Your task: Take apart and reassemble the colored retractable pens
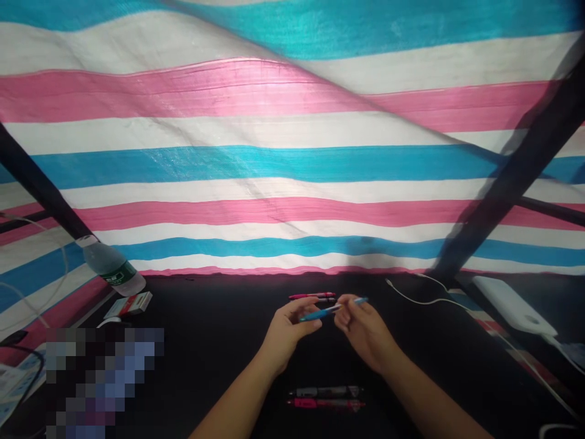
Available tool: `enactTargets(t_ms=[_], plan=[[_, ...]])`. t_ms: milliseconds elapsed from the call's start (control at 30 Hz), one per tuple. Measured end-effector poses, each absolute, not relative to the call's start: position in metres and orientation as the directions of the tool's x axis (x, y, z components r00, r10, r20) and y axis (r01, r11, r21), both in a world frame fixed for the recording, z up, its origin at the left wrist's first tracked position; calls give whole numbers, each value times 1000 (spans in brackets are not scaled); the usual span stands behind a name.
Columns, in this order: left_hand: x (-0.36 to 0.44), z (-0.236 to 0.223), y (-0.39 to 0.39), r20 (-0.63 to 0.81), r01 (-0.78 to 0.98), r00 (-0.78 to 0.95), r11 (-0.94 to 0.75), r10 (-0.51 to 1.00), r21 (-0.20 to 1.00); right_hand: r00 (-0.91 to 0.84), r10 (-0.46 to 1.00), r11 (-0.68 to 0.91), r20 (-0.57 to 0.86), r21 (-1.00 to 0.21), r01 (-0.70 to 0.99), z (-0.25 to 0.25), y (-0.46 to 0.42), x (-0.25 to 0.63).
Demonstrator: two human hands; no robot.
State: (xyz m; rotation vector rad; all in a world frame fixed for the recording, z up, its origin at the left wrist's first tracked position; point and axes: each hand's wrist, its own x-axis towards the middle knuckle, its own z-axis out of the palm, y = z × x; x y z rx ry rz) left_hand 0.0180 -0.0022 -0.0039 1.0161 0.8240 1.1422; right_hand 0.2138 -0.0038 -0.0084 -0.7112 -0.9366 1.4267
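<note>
A blue pen [315, 314] with a pale middle section is held slantwise above the black tabletop, its left end lower. My left hand [286, 332] curls its thumb and fingers around the pen's blue left part. With pinched fingers, my right hand [363, 326] grips the pen near its other end, which pokes out past the fingertips. Behind the hands lie a red pen [311, 296] and a dark pen [325, 300], both partly covered. Between my forearms, a grey-black pen [324, 391] and a pink-red pen [324, 403] lie side by side.
A plastic bottle [112, 265] leans at the back left, near a small box [128, 305]. Below it, a pixelated patch hides something. A white power bank [514, 305] and white cables [425, 302] are at the right. Striped sheeting [274, 164] hangs behind the black table [205, 317].
</note>
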Motion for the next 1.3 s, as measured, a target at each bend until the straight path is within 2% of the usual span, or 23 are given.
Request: enactTargets(t_ms=[67,233,433,567,767,1033,1300], plan=[[18,-5,-1,-52,-305,273,137,961,942,-5,996,73,94,-795,-602,-4,3,220],[15,-4,2,-78,-238,186,122,979,963,-30,999,5,40,-673,-740,13,7,234],[12,0,2,-81,-220,168,118,982,968,-138,989,-117,46,-311,-943,27,-4,236],[12,0,2,-87,-220,166,122,982,968,-124,991,-112,52,-187,-976,27,-4,237],[12,2,1,-90,-208,173,125,981,970,-54,997,-43,52,-194,-980,28,-3,238],[13,1,2,-81,-209,176,118,981,971,-54,998,-47,29,-192,-980,27,-5,237],[13,-1,1,-33,-157,203,65,979,985,-86,993,-59,80,-296,-953,23,-5,237]])
